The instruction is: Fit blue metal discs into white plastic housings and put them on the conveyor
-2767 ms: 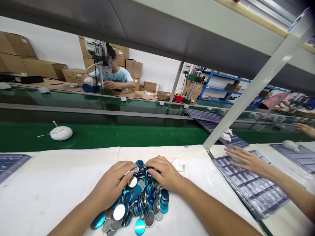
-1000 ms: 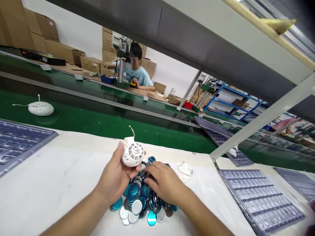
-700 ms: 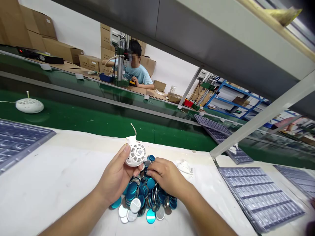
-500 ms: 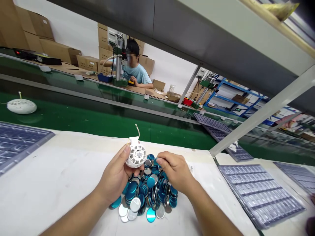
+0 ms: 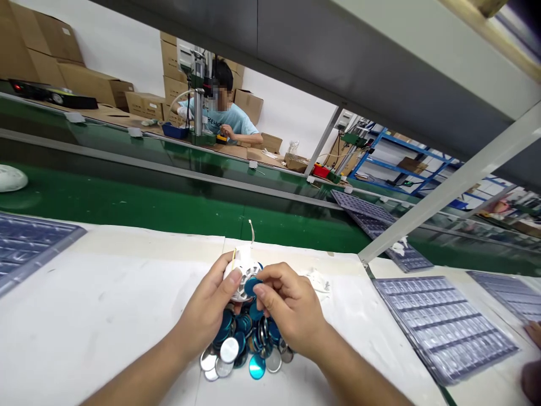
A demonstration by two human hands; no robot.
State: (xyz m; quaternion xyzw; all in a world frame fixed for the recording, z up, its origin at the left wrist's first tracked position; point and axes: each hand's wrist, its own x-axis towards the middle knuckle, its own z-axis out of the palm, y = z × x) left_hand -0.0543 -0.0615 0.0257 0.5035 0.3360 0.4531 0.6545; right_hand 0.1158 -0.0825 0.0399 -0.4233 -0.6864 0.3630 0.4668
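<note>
This is a factory workshop, laid out as an assembly line. A long green belt [image 5: 177, 208] runs past a white counter [image 5: 105, 293], where many alike metal discs [image 5: 229, 350] lie heaped and a divided plastic tray [image 5: 448, 327] sits to the right. Across the belt, a co-worker [image 5: 232, 121] in light blue is at an upright machine [image 5: 198, 110] (a press or a drill, hard to tell which), with stacked cardboard boxes [image 5: 88, 82] against the white wall [image 5: 287, 107] behind and blue metal shelving [image 5: 399, 167] farther right.

Readable text: dark capitals "BEHG" — remaining letters unclear — on the light-blue shirt [image 5: 237, 120] of the person [image 5: 250, 137] beyond the far edge of the bench [image 5: 122, 293]. Markings on the cartons [image 5: 49, 36]: too small to read.
</note>
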